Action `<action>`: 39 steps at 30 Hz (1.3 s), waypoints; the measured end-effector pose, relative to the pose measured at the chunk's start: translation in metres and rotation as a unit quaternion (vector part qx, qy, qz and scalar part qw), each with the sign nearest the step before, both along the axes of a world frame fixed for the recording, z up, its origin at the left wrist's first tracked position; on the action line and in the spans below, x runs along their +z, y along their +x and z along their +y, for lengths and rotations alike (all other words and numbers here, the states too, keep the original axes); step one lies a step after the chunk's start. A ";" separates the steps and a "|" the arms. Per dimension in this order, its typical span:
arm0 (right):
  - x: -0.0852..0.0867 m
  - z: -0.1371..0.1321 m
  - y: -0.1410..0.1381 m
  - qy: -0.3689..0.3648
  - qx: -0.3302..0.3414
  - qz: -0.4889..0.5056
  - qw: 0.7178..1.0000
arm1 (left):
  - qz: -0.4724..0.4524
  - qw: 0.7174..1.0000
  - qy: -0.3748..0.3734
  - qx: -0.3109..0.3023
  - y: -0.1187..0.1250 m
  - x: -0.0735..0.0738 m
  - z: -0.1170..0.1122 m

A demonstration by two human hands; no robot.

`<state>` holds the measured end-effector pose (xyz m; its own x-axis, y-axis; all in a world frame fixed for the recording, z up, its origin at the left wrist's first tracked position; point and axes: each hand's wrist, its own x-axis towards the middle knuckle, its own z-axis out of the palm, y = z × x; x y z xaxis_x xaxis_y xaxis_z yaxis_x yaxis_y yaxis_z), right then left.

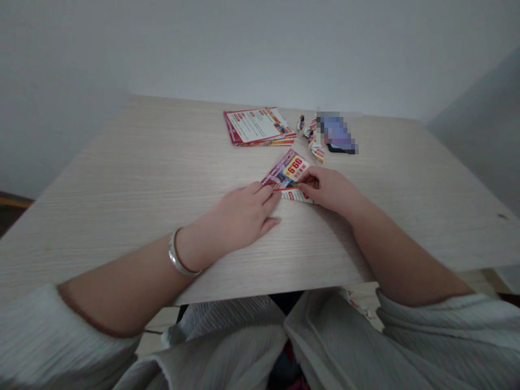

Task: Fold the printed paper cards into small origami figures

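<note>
A folded colourful flyer (289,172) with a yellow price patch lies on the pale wooden table (154,179). My left hand (244,211) rests flat on the table, fingers stretched out, its fingertips pressing the flyer's left edge. A silver bangle circles that wrist. My right hand (329,189) is closed in a pinch on the flyer's right side, pressing a fold.
A stack of similar flyers (258,125) lies further back. Beside it sit several small folded paper pieces (311,135) and a dark phone (339,138), partly blurred. The table stands against a white wall; its near edge is just above my lap.
</note>
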<state>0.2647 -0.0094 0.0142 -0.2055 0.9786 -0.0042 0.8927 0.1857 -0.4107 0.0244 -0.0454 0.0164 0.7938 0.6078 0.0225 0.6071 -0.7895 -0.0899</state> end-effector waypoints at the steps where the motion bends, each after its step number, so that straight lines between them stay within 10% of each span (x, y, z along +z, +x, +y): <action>1: 0.001 -0.001 0.002 -0.005 -0.006 0.014 1.000 | 0.006 1.000 0.001 0.008 0.000 0.002 0.000; 28: -0.005 0.002 0.001 0.039 0.015 0.019 0.999 | -0.009 1.000 -0.006 0.004 -0.005 0.002 0.006; 32: -0.011 0.001 0.001 0.162 0.111 0.019 0.980 | 0.011 1.000 -0.011 -0.003 -0.004 0.005 0.007; 39: -0.014 -0.006 -0.009 0.169 0.236 -0.007 0.957 | 0.008 1.000 -0.022 0.008 -0.004 0.005 0.008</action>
